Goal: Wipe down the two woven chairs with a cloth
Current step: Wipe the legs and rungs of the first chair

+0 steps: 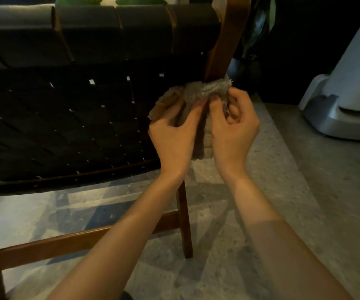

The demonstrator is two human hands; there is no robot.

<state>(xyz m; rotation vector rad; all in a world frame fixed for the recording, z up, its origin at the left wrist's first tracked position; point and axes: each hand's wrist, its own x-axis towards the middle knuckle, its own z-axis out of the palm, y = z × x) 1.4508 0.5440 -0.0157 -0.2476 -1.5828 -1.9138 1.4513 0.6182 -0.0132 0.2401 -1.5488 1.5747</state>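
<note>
A woven chair (66, 126) with black straps and a brown wooden frame fills the left and centre of the head view. Its right wooden upright (224, 40) rises at the top centre. A beige terry cloth (205, 92) is bunched at the chair's right edge, just below that upright. My left hand (174, 137) grips the cloth's left side with curled fingers. My right hand (233, 126) pinches the cloth's right side between thumb and fingers. Part of the cloth hangs down between my two hands. Only one chair is in view.
A grey-white appliance (348, 94) stands on the floor at the right. A dark potted plant (252, 50) sits behind the chair's upright. The speckled stone floor (283, 191) spreads under and to the right of the chair. Green cushions (79, 0) show at the top edge.
</note>
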